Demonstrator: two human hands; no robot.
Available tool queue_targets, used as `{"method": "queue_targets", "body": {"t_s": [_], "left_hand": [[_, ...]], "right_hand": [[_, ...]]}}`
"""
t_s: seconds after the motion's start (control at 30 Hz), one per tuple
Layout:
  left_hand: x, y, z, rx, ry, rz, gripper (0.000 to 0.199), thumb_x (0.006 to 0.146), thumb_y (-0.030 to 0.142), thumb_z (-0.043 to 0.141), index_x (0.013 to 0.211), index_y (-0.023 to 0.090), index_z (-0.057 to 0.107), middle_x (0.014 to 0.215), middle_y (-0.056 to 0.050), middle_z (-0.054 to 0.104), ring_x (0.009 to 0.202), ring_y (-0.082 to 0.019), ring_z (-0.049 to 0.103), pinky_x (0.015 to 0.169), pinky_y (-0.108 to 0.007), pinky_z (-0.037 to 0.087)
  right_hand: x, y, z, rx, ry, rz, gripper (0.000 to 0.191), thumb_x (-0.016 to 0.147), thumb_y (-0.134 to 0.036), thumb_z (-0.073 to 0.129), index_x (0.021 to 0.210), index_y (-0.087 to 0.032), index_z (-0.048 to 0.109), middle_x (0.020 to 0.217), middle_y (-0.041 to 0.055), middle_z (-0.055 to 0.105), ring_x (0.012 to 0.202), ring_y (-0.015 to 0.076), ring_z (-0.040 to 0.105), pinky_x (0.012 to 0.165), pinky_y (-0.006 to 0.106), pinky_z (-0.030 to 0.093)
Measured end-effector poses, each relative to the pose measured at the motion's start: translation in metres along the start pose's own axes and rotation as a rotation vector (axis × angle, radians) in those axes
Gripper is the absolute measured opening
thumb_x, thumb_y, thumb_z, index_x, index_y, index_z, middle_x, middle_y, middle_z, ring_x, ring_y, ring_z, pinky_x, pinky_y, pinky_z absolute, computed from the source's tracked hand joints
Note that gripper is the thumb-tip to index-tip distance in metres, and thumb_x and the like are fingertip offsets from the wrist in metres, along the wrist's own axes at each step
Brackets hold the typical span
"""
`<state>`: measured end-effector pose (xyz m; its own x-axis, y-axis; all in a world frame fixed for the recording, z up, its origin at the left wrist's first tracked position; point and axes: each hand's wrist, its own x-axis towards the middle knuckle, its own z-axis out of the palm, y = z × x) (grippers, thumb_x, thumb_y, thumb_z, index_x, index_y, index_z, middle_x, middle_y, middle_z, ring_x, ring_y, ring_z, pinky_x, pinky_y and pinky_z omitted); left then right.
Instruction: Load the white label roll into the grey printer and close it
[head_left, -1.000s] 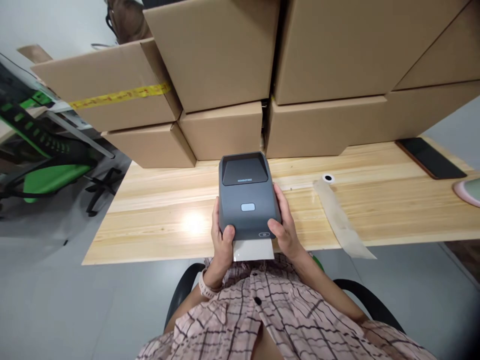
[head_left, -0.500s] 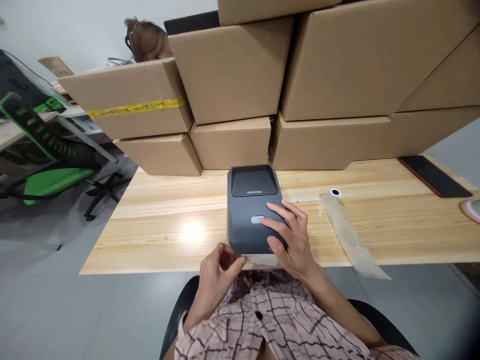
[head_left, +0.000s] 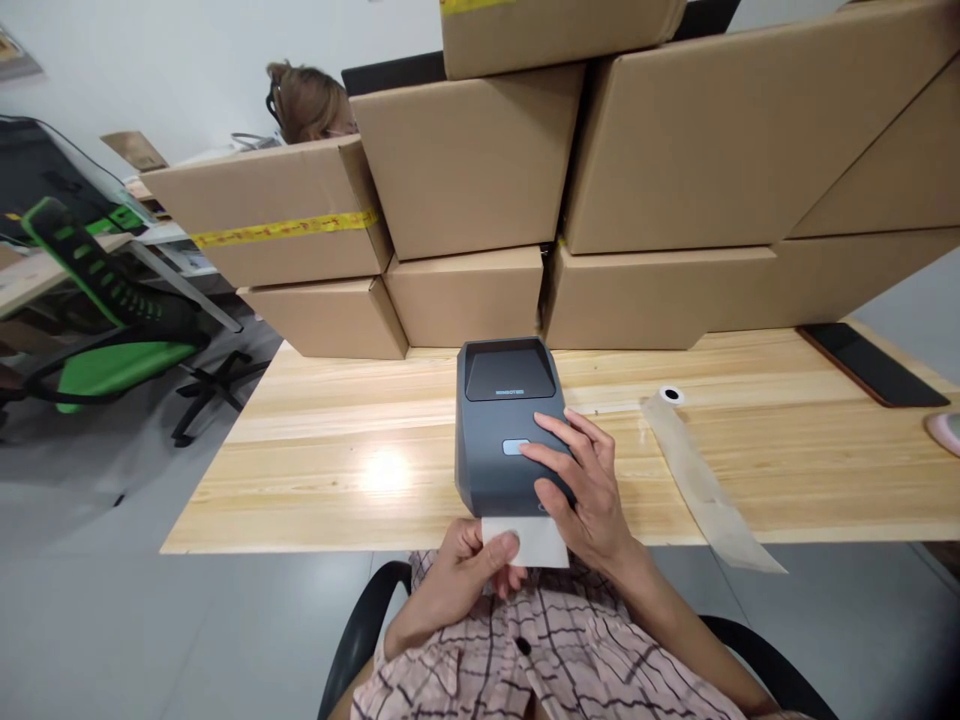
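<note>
A dark grey label printer (head_left: pixel 487 425) sits near the front edge of the wooden table, a dark window on its top and a pale blue button (head_left: pixel 515 447) on its lid. White label paper (head_left: pixel 541 543) sticks out of its front. My left hand (head_left: pixel 472 568) pinches that paper at its left side, thumb on top and fingers beneath. Resting on the right part of the lid, my right hand (head_left: pixel 589 490) has its fingers spread, one fingertip at the button's right end. It grips nothing.
Cardboard boxes (head_left: pixel 472 165) are stacked along the table's back. To the right lie a curling strip of translucent paper (head_left: pixel 705 490), a small white ring with a black centre (head_left: pixel 671 395) and a phone (head_left: pixel 870 362). A person's head (head_left: pixel 311 103) shows behind the boxes; a green chair (head_left: pixel 124 370) stands left.
More white label paper now extends from the printer's front. My left hand has moved right and toward me, its thumb now on the paper. My right hand stays on the lid.
</note>
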<state>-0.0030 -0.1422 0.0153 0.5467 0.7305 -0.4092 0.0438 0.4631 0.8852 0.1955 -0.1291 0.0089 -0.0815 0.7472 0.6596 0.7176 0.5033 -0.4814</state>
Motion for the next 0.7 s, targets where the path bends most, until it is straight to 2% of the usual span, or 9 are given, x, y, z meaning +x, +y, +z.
{"method": "queue_targets", "body": {"t_s": [0.17,0.27,0.37,0.53,0.6,0.67,0.7], "left_hand": [[-0.001,-0.006,-0.003,-0.010,-0.014,0.006,0.062,0.077,0.075,0.072,0.059,0.015,0.072,0.052,-0.004,0.061,0.044,-0.009,0.047,0.049,-0.023,0.036],[0.001,-0.008,-0.005,0.000,-0.026,0.009,0.064,0.078,0.075,0.071,0.060,0.014,0.071,0.054,-0.005,0.064,0.045,-0.009,0.049,0.050,-0.023,0.039],[0.004,-0.009,-0.006,0.005,-0.051,0.025,0.066,0.078,0.075,0.071,0.060,0.012,0.070,0.056,-0.007,0.065,0.047,-0.010,0.052,0.051,-0.023,0.041],[0.001,-0.020,-0.008,0.065,-0.009,0.087,0.065,0.084,0.073,0.067,0.061,0.012,0.072,0.055,-0.006,0.065,0.048,-0.011,0.054,0.052,-0.023,0.042],[-0.001,-0.026,-0.011,0.133,0.108,0.243,0.066,0.092,0.067,0.061,0.053,0.014,0.067,0.050,-0.005,0.060,0.048,-0.011,0.052,0.051,-0.024,0.039],[-0.002,-0.029,-0.017,0.155,0.364,0.485,0.064,0.099,0.056,0.056,0.050,0.016,0.060,0.049,-0.002,0.055,0.050,-0.011,0.051,0.053,-0.023,0.039],[-0.002,-0.029,-0.019,0.155,0.509,0.591,0.058,0.101,0.050,0.056,0.055,0.016,0.063,0.053,-0.002,0.058,0.054,-0.011,0.053,0.056,-0.023,0.042]], "right_hand": [[0.004,-0.004,-0.008,-0.050,-0.057,0.011,0.028,0.107,-0.038,0.043,0.126,-0.030,0.063,0.151,0.0078,0.057,0.144,0.0349,0.042,0.113,0.061,0.039],[0.011,-0.010,-0.015,-0.112,-0.098,0.032,0.027,0.108,-0.039,0.043,0.122,-0.031,0.066,0.152,0.0047,0.058,0.147,0.0342,0.042,0.120,0.063,0.030],[0.019,-0.015,-0.021,-0.164,-0.152,0.034,0.021,0.107,-0.034,0.048,0.118,-0.030,0.066,0.154,0.0007,0.058,0.155,0.0318,0.035,0.127,0.064,0.018],[0.019,-0.009,-0.021,-0.164,-0.203,-0.010,0.019,0.106,-0.037,0.051,0.118,-0.030,0.064,0.158,0.0007,0.054,0.159,0.0299,0.027,0.129,0.065,0.012],[0.007,-0.001,-0.015,-0.051,-0.183,0.014,0.029,0.106,-0.047,0.048,0.127,-0.031,0.060,0.169,0.0025,0.039,0.161,0.0314,0.023,0.128,0.066,0.015],[-0.011,0.008,-0.006,0.119,-0.121,0.099,0.051,0.104,-0.061,0.045,0.146,-0.033,0.049,0.176,0.0046,0.020,0.162,0.0332,0.019,0.127,0.066,0.021],[-0.020,0.011,-0.001,0.210,-0.081,0.162,0.061,0.103,-0.065,0.042,0.155,-0.034,0.039,0.177,0.0053,0.015,0.162,0.0334,0.019,0.127,0.065,0.023]]}}
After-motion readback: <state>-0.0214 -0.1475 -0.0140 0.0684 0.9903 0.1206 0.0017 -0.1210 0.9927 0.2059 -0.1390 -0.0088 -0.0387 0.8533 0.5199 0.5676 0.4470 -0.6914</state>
